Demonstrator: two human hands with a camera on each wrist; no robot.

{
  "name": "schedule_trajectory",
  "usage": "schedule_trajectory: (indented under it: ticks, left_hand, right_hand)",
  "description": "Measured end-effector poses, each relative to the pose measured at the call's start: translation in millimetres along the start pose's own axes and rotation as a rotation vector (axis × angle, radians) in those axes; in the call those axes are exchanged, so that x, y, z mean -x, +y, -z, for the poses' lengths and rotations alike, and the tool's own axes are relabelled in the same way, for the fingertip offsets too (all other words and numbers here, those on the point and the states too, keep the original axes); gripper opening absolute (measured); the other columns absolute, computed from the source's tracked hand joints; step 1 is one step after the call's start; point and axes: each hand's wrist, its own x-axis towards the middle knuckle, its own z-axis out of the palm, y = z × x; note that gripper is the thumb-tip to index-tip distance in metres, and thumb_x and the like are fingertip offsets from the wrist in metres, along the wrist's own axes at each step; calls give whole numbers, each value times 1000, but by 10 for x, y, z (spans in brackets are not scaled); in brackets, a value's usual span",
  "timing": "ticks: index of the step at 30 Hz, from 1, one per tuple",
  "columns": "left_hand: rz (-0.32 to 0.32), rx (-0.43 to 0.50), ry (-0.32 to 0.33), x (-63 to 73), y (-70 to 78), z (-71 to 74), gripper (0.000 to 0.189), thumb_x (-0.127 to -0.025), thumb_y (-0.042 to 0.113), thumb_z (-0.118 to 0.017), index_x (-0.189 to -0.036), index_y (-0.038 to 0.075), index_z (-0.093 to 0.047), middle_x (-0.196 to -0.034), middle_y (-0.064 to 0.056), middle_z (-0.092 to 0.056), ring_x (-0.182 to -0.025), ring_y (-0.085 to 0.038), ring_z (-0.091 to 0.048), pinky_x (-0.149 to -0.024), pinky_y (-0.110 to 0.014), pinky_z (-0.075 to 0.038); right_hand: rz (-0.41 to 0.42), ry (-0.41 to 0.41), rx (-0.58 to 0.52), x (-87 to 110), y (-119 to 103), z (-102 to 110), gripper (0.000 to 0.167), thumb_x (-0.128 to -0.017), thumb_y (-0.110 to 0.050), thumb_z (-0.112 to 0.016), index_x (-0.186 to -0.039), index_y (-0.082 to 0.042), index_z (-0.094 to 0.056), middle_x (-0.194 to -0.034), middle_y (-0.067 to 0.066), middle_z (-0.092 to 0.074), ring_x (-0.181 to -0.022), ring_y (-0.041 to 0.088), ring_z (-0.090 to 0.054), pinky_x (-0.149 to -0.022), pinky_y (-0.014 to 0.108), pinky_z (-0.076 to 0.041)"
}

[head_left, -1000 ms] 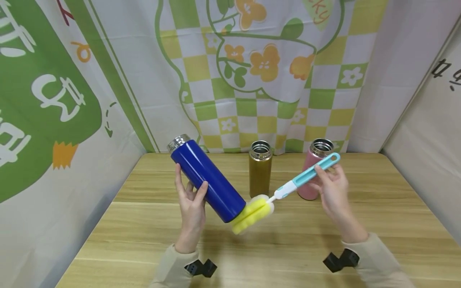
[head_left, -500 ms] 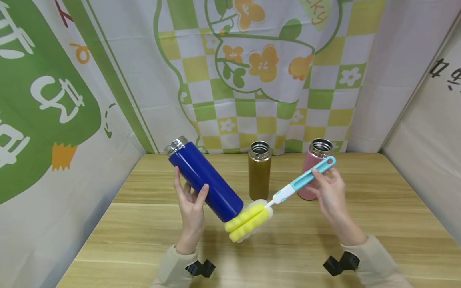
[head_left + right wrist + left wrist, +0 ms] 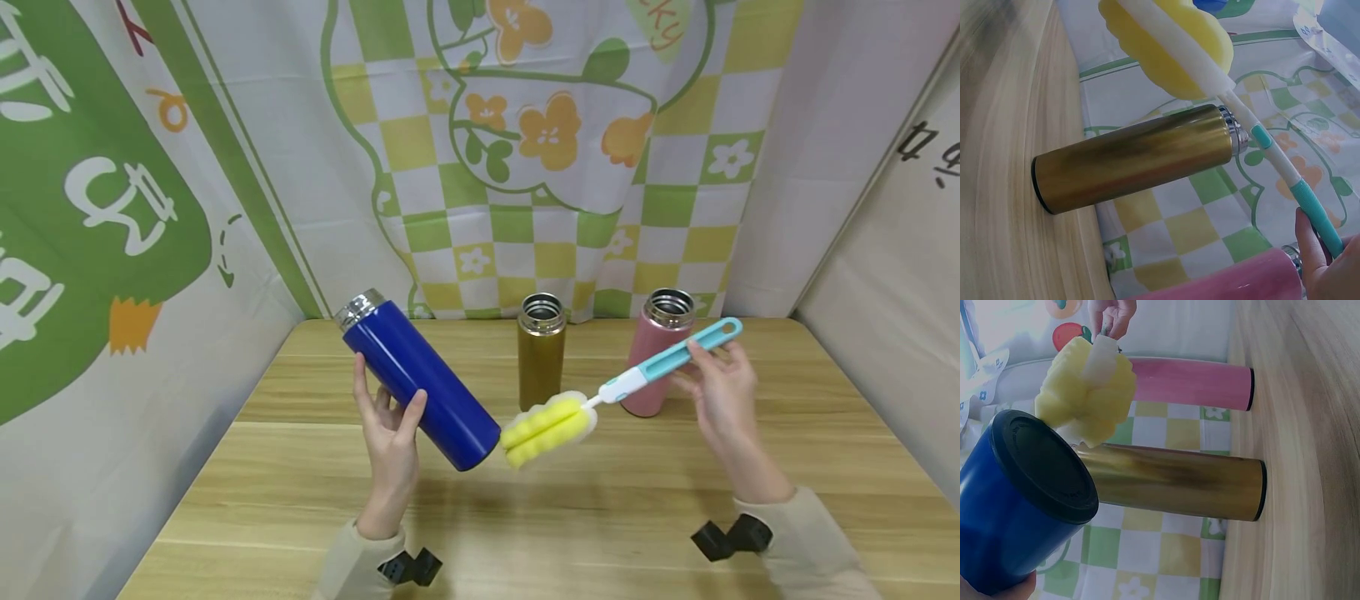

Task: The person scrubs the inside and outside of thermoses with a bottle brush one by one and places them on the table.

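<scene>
My left hand [image 3: 390, 442] grips a blue vacuum flask [image 3: 420, 379] in the air, tilted with its bare steel mouth up to the left. Its dark base [image 3: 1050, 465] faces the left wrist camera. A bottle brush [image 3: 622, 387] with a yellow and white sponge head [image 3: 547, 427] is pinched by its turquoise handle in my right hand [image 3: 723, 396]. The sponge tip is close to the flask's lower end; whether they touch I cannot tell.
Behind the brush, a gold flask [image 3: 541, 358] and a pink flask [image 3: 651, 354] stand upright, lidless, on the wooden table [image 3: 300, 483]. A patterned cloth [image 3: 510, 167] hangs along the table's back edge.
The brush has moved right and slightly up; its sponge, earlier against the flask's lower end, now lies to the right of it. The blue flask has shifted slightly left and down.
</scene>
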Motion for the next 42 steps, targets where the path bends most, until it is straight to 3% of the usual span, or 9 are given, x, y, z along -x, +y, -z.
schedule_trajectory:
  ticks: [6,11,17,24,30,36,42]
  left_hand:
    - [-2,12,-7,15,6,-12,79,-84,-4,-51,-142,26,-5,-127,-16,-33,-110,-28,-44,-87,-31,-42]
    - [-24,28,-11,31,10,-31,79,-84,-5,-50,-142,25,-6,-126,-16,-34,-108,-27,-45,-86,-31,-42]
    - [-48,37,-24,41,9,-64,78,-85,-5,-50,-142,25,-6,-125,-17,-34,-108,-27,-45,-87,-31,-42]
    - [-64,9,-44,41,-25,-104,78,-84,-4,-51,-142,25,-7,-124,-17,-34,-106,-26,-47,-86,-31,-43]
    - [-92,-40,-74,28,-73,-83,79,-84,-5,-51,-142,24,-6,-125,-16,-33,-106,-25,-46,-84,-30,-45]
    - [-99,-57,-78,6,-111,-50,79,-84,-5,-52,-142,23,-7,-124,-14,-35,-105,-25,-47,-83,-29,-45]
    - [-74,-103,-58,-5,-130,-5,82,-81,-5,-56,-142,23,-9,-124,-13,-37,-105,-25,-48,-82,-28,-46]
  right_hand:
    - [-2,17,1,-15,-13,3,19,-84,-1,-55,-99,-3,-43,-76,7,-63,-67,17,-63,-64,31,-52]
    - [-4,82,31,-26,15,-28,21,-84,-1,-56,-100,-3,-43,-76,7,-63,-65,16,-63,-62,30,-52]
    - [-22,135,139,-26,149,-104,18,-86,-2,-53,-100,-7,-43,-74,2,-62,-61,12,-61,-59,27,-52]
    - [-84,92,238,38,313,-176,18,-88,-5,-50,-104,-9,-43,-81,-2,-60,-68,8,-61,-62,26,-52]
    - [-134,63,279,83,327,-175,22,-89,-7,-50,-109,-9,-43,-85,-3,-59,-69,7,-60,-64,26,-52]
    - [-143,34,230,98,267,-110,22,-89,-8,-51,-109,-7,-41,-78,-2,-61,-67,9,-61,-63,27,-52]
    - [-100,37,194,97,193,-44,19,-87,-7,-53,-103,-8,-43,-74,-1,-62,-64,10,-60,-62,27,-52]
